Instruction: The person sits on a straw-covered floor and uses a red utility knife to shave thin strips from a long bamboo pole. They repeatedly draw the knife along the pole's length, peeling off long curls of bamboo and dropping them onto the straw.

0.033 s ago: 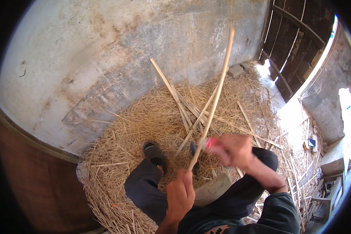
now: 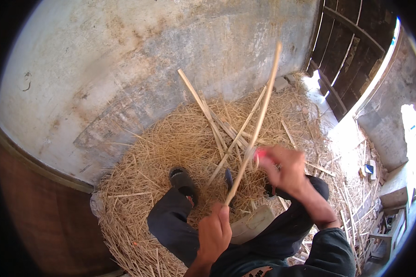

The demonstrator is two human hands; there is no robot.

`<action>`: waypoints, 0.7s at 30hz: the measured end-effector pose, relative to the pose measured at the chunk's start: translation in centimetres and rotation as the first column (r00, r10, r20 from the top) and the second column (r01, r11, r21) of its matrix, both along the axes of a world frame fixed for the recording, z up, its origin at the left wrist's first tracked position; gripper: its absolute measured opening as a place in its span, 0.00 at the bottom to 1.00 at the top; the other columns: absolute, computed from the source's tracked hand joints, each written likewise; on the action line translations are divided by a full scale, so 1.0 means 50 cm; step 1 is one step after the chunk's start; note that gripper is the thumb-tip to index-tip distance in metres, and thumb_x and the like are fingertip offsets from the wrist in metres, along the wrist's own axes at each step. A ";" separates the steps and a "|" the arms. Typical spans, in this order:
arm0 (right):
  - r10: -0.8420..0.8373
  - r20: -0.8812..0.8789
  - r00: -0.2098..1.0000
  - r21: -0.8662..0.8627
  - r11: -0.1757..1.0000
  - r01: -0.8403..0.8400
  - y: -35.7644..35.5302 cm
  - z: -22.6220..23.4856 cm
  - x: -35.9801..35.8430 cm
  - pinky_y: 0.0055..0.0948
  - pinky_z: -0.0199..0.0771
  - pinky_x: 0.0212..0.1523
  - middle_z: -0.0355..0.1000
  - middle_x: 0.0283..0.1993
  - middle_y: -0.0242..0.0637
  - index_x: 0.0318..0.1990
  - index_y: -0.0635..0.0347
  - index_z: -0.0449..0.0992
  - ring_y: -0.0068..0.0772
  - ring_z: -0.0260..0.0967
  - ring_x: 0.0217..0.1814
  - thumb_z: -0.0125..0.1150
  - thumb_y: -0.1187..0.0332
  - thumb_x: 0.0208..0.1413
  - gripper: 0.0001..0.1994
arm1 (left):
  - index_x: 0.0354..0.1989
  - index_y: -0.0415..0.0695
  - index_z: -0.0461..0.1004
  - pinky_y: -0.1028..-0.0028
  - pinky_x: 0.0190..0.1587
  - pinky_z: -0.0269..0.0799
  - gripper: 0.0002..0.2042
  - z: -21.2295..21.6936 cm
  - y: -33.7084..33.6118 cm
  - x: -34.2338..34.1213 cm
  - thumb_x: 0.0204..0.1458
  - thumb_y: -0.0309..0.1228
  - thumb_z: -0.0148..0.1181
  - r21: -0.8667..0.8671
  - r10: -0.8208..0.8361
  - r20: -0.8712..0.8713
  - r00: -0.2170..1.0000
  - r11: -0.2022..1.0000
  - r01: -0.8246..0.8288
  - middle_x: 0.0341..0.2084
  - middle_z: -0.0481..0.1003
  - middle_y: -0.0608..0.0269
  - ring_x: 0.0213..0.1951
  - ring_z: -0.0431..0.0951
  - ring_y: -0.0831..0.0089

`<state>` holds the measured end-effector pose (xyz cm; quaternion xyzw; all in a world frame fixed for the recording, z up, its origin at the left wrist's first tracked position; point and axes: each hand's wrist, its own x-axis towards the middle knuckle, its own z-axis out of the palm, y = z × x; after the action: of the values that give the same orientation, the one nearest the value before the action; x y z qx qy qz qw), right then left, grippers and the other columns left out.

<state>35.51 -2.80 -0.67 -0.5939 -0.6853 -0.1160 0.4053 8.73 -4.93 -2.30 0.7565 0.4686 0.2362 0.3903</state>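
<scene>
Both hands grip one long bamboo stick (image 2: 256,122): left hand (image 2: 213,233) fingers curled shut, right hand (image 2: 284,168) fingers closed

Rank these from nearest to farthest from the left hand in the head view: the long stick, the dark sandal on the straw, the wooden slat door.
Measured from the left hand:
1. Long stick: its lower end sits in that hand, and it slants up to the right.
2. Dark sandal: just up and left, on the straw.
3. Wooden slat door: far off at the upper right.

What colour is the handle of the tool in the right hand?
Red or pinkish-red handle, blurred, gripped by the right hand against the long pale stick; seen in the head view.
</scene>
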 end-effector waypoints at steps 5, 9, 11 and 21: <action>-0.274 -0.268 0.924 0.019 0.957 0.289 0.009 0.063 0.094 0.31 0.78 0.23 0.85 0.33 0.41 0.47 0.61 0.87 0.30 0.80 0.24 0.69 0.66 0.67 0.09 | 0.38 0.40 0.71 0.49 0.27 0.67 0.17 -0.004 -0.041 -0.031 0.77 0.39 0.43 -0.088 -0.054 -0.018 0.998 0.995 0.052 0.18 0.71 0.44 0.24 0.77 0.39; -0.003 -0.260 0.966 0.011 1.000 0.006 -0.028 0.026 0.032 0.30 0.78 0.25 0.85 0.35 0.39 0.46 0.59 0.87 0.30 0.80 0.25 0.70 0.65 0.66 0.08 | 0.34 0.39 0.71 0.54 0.26 0.64 0.21 -0.003 -0.014 -0.043 0.77 0.41 0.42 -0.087 0.011 0.027 1.000 0.996 -0.009 0.16 0.69 0.50 0.20 0.75 0.47; 0.135 -0.195 0.971 -0.024 0.989 -0.143 -0.044 0.001 -0.011 0.30 0.77 0.24 0.83 0.33 0.34 0.44 0.56 0.86 0.29 0.79 0.24 0.73 0.62 0.63 0.09 | 0.34 0.39 0.71 0.56 0.27 0.65 0.21 -0.003 0.000 -0.039 0.77 0.41 0.43 -0.074 0.017 0.059 0.998 0.997 -0.012 0.17 0.70 0.52 0.20 0.75 0.50; 0.238 -0.022 0.971 -0.082 0.968 -0.239 -0.047 -0.021 -0.070 0.31 0.74 0.22 0.76 0.28 0.28 0.45 0.53 0.85 0.31 0.76 0.22 0.77 0.55 0.57 0.15 | 0.41 0.39 0.72 0.50 0.27 0.68 0.15 0.015 0.007 -0.008 0.76 0.38 0.45 -0.038 0.021 0.085 0.996 0.999 -0.018 0.19 0.74 0.45 0.25 0.78 0.39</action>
<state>32.00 -5.16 -1.70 -0.5243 -0.7535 -0.0339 0.3952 8.34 -4.60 -1.57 0.7338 0.4632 0.2632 0.4216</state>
